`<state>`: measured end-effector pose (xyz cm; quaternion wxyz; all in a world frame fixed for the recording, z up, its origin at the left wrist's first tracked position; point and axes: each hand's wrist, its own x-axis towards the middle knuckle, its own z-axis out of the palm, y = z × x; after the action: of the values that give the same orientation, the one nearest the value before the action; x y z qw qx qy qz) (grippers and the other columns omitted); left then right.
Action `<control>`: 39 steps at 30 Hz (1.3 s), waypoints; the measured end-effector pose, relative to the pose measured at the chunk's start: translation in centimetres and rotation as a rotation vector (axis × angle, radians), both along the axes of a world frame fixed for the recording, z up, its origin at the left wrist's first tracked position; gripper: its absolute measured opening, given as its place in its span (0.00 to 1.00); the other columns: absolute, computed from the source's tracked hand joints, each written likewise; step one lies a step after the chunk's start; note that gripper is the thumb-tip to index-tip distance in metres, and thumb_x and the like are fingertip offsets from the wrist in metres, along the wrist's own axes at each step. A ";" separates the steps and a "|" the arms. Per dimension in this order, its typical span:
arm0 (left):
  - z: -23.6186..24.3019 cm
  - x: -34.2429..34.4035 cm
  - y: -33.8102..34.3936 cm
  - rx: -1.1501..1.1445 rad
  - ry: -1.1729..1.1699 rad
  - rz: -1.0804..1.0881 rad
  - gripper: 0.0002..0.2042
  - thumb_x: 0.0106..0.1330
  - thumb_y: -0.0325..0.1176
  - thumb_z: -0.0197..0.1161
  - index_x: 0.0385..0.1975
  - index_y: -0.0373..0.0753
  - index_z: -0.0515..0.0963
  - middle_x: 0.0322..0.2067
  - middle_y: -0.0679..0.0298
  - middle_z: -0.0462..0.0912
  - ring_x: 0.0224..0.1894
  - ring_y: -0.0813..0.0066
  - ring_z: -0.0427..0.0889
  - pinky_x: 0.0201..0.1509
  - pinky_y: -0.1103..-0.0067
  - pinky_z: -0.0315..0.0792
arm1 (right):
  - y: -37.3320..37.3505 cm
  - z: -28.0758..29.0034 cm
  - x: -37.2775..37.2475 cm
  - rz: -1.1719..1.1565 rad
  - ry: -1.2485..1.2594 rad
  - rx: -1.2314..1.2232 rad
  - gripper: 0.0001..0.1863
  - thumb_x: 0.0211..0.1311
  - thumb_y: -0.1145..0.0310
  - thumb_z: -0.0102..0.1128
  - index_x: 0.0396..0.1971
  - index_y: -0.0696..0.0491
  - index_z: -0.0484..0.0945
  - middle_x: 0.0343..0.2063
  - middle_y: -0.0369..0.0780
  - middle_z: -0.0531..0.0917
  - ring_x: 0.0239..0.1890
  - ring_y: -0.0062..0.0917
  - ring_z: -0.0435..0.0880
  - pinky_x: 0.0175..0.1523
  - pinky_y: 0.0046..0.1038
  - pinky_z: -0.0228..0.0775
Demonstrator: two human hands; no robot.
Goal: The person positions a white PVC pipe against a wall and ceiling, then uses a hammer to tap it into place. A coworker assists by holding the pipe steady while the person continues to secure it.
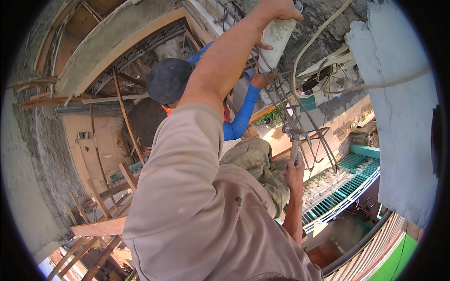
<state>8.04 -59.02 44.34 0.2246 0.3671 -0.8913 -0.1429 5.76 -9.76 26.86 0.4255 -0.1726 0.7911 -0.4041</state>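
My left arm reaches up across the view, and my left hand (281,9) grips the upper end of a pale, flat slab (277,44). At the right of centre, my right hand (294,173) is closed round the handle of a hammer (294,135), its metal head up beside the steel rebar cage (315,136). A co-worker in a dark cap (169,80) and blue sleeves crouches behind my left arm. The co-worker's hand (262,78) is at the slab's lower end; fingers also show at its left edge, partly hidden by my arm.
A pale hose or cable (304,51) loops down at the upper right, near tangled dark wires (323,75). Wooden props (123,114) and planks stand at the left. Lower down at the right are a green grille (347,187) and a corrugated roof (370,253).
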 end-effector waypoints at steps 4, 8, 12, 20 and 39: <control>0.1 -0.4 -0.4 -0.013 -0.017 -0.027 0.37 0.49 0.55 0.73 0.55 0.33 0.80 0.53 0.43 0.83 0.57 0.48 0.82 0.60 0.60 0.77 | -0.2 -0.3 0.3 0.034 -0.065 -0.054 0.07 0.67 0.69 0.58 0.39 0.54 0.71 0.21 0.33 0.73 0.16 0.15 0.70 0.20 0.23 0.62; 0.3 -1.0 -0.6 0.020 -0.078 -0.015 0.36 0.50 0.56 0.73 0.53 0.33 0.82 0.54 0.43 0.83 0.58 0.48 0.82 0.59 0.60 0.77 | 0.4 -1.0 0.6 0.058 -0.030 -0.022 0.07 0.69 0.68 0.57 0.40 0.54 0.71 0.21 0.33 0.73 0.16 0.16 0.70 0.19 0.23 0.62; 0.3 -0.9 -1.0 0.054 -0.074 -0.007 0.37 0.49 0.56 0.73 0.54 0.34 0.82 0.53 0.44 0.84 0.56 0.47 0.82 0.59 0.59 0.78 | 1.8 -2.0 1.0 0.082 -0.016 0.013 0.07 0.70 0.67 0.57 0.40 0.54 0.71 0.22 0.34 0.73 0.13 0.17 0.69 0.17 0.24 0.62; 1.0 -1.6 -1.3 0.081 -0.138 -0.040 0.37 0.46 0.54 0.74 0.54 0.34 0.82 0.53 0.45 0.84 0.57 0.48 0.83 0.59 0.61 0.79 | 4.6 -2.5 2.4 0.076 -0.112 0.067 0.07 0.71 0.68 0.57 0.36 0.53 0.70 0.19 0.33 0.72 0.14 0.17 0.69 0.17 0.24 0.62; 0.5 -3.0 -1.5 -0.036 -0.102 0.084 0.43 0.46 0.57 0.75 0.62 0.37 0.76 0.54 0.42 0.83 0.58 0.46 0.81 0.62 0.61 0.76 | 11.1 -3.5 1.9 -0.331 -0.060 0.018 0.17 0.69 0.67 0.48 0.52 0.58 0.74 0.26 0.37 0.77 0.20 0.20 0.73 0.25 0.25 0.67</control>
<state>5.09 -60.50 44.84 0.1913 0.4067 -0.8879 -0.0987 7.67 1.33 23.40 0.3783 -0.0240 0.7991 -0.4666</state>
